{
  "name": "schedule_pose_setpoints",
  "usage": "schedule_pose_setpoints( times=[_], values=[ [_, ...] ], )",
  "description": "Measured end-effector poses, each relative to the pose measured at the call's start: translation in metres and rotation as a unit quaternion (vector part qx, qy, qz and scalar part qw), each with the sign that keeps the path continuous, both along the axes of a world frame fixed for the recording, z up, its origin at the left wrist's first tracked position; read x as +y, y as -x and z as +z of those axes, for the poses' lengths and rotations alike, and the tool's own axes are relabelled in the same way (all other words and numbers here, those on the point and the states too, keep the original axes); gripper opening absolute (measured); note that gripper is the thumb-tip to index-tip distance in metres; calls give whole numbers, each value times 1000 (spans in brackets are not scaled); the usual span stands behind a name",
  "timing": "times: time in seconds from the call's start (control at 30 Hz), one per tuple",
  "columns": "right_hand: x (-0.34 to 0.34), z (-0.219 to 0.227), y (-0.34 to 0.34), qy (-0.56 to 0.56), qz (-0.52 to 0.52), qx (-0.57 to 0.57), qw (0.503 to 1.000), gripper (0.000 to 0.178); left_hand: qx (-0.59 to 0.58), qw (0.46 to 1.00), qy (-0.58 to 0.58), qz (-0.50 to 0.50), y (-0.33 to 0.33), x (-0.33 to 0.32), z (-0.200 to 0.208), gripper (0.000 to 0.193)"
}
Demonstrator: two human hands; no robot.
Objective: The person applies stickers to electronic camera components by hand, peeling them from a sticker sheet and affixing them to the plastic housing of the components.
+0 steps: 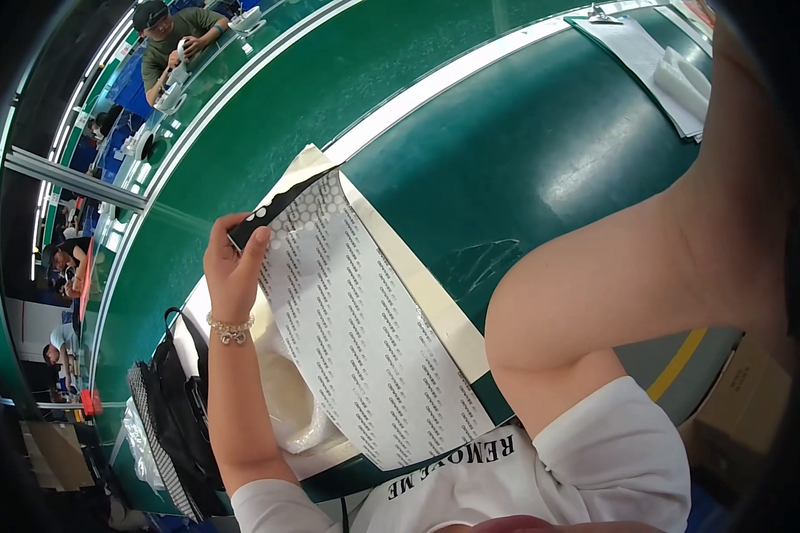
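My left hand (pixel 236 258) pinches the upper left edge of a long sheet, its thumb on top. The adhesive-backed sheet (pixel 364 338) has a white liner with rows of small print, and its near end reaches my shirt. Along its far end, rows of round dots show, and a black strip with white dots (pixel 280 209) lies at the edge by my fingers. Under the sheet is a cream-coloured board or paper (pixel 427 315). My right arm is raised across the right side, bent at the elbow; its hand is out of view.
A clipboard with papers (pixel 636 67) lies at the far right of the green table. Left of the sheet are a roll in clear plastic (pixel 298 413) and a black bag (pixel 182 400). A cardboard box (pixel 742 382) stands lower right. Across the conveyor, a co-worker (pixel 173 40) handles a white part.
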State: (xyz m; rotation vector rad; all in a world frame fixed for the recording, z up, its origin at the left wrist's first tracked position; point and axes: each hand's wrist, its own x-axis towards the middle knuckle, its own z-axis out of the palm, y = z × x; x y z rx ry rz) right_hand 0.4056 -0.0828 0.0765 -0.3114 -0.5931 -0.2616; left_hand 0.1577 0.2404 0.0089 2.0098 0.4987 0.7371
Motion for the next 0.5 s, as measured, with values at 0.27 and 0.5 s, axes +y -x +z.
schedule_pose_setpoints(
  times=[0.27, 0.5],
  values=[
    [-6, -5, 2, -4, -20, 24, 1000, 16, 29, 1000, -9, 3, 2, -3, 2, 28],
    [-12, -12, -8, 3, -25, 41, 999, 18, 31, 999, -9, 16, 5, -1, 1, 29]
  ],
)
